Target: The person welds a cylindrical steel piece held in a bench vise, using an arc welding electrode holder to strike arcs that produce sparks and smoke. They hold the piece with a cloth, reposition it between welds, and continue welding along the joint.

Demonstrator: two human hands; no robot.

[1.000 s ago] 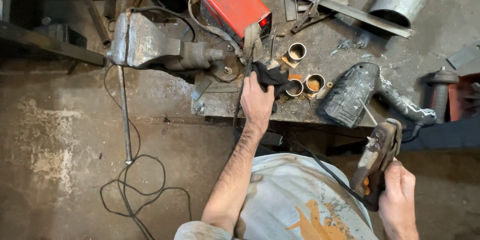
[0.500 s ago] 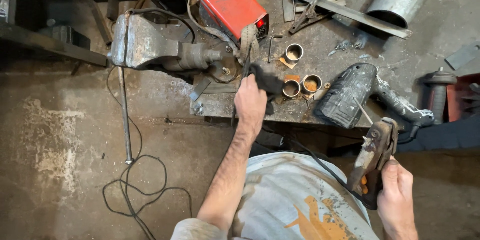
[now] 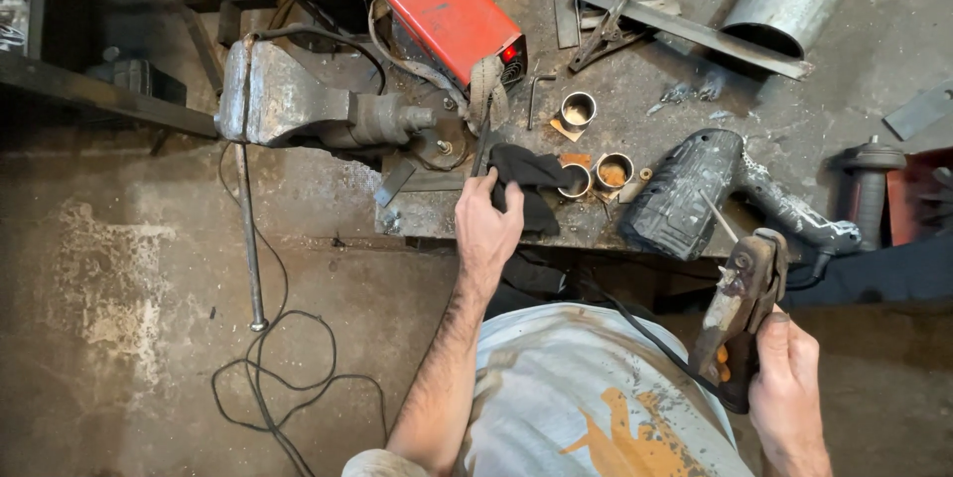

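- Left hand (image 3: 486,229) has its fingers curled onto a black rag (image 3: 526,184) at the front edge of the steel workbench (image 3: 695,90). Thumb and fingertips are pinching the cloth, so it's a closed grip on the rag, not a flat palm.
- Right hand (image 3: 789,388) is wrapped tight around the handle of a welding electrode holder (image 3: 740,303), held low off the bench, near the person's lap.
- Rag sits bunched just left of two short metal rings (image 3: 596,176), touching the nearer one. A third ring (image 3: 577,110) stands a bit further back.
- If it were me: gather the rag into the palm and keep it off the ring edges, which look rough enough to snag.
- Holder's long axis runs near vertical in the view, leaning slightly right, jaw end pointing up toward the bench, cable (image 3: 645,338) trailing off across the shirt.
- Around it: a bench vise (image 3: 298,105) to the left, a red welder box (image 3: 447,5) behind, a dark power tool (image 3: 695,194) to the right.
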